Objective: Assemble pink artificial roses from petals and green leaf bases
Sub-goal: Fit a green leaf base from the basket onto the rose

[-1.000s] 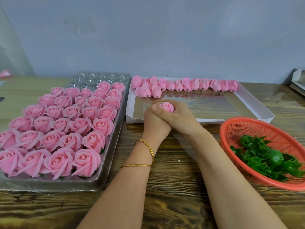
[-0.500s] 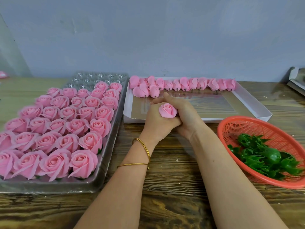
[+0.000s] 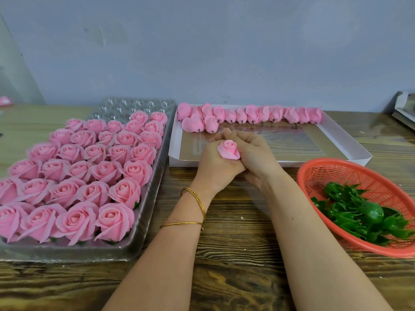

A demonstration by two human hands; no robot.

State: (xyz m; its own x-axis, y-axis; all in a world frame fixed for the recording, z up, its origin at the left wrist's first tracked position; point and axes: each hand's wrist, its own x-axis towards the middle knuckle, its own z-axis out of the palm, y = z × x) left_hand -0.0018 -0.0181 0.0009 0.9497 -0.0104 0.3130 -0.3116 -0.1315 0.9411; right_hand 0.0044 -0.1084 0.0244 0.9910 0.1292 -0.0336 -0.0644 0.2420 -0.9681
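A pink rose bud (image 3: pixel 229 149) sits between both hands at the table's middle, its top showing. My left hand (image 3: pixel 215 167) grips it from the left and below; my right hand (image 3: pixel 253 158) wraps round it from the right, fingers curled over the left hand. Whatever lies under the bud is hidden by the fingers. Several unassembled pink petal buds (image 3: pixel 251 115) line the far edge of a white cardboard tray (image 3: pixel 350 149). Green leaf bases (image 3: pixel 359 214) lie in a red basket (image 3: pixel 314 171) at the right.
A clear plastic tray (image 3: pixel 152 198) at the left holds several finished pink roses (image 3: pixel 85 176), with unfilled cells at its far end. The wooden table (image 3: pixel 235 254) runs to a grey wall. A box corner (image 3: pixel 404 106) shows at the far right.
The hands have loosened round the bud, so more of the rose shows above the fingers than a second ago. The bud has tilted slightly. Nothing else has moved.
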